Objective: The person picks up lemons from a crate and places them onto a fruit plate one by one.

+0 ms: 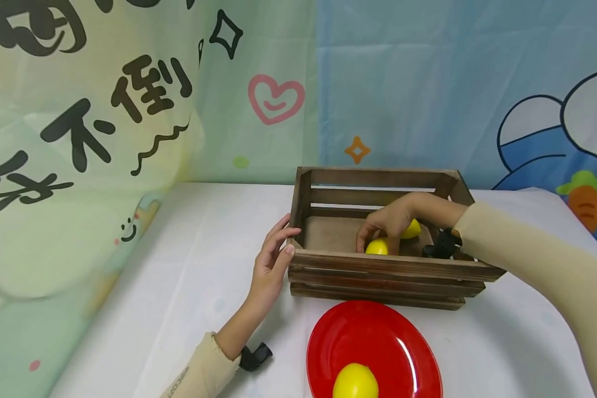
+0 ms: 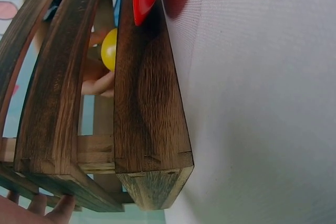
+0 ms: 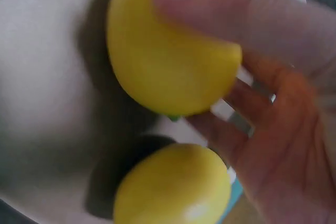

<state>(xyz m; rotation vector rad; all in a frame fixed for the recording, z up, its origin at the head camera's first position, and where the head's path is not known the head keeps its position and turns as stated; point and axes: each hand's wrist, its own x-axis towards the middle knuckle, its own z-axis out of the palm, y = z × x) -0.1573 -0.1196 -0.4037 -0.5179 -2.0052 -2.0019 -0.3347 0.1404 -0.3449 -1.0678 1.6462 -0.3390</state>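
Note:
Inside a brown slatted wooden crate (image 1: 388,265), my right hand (image 1: 390,218) reaches down and grips a yellow lemon (image 3: 168,51) between thumb and fingers. A second lemon (image 3: 176,184) lies beside it on the crate floor, partly behind the hand in the head view. My left hand (image 1: 270,260) rests against the crate's left end near the front corner, its fingers (image 2: 38,203) at the slats in the left wrist view. In front of the crate, another lemon (image 1: 355,381) sits on a red plate (image 1: 363,326).
The crate and plate stand on a white-covered table (image 1: 189,265). Behind them hangs a printed cloth backdrop (image 1: 258,50), close to the crate's back side. Black wrist cameras are strapped on both wrists, the right one (image 1: 443,244) overlapping the crate's inside.

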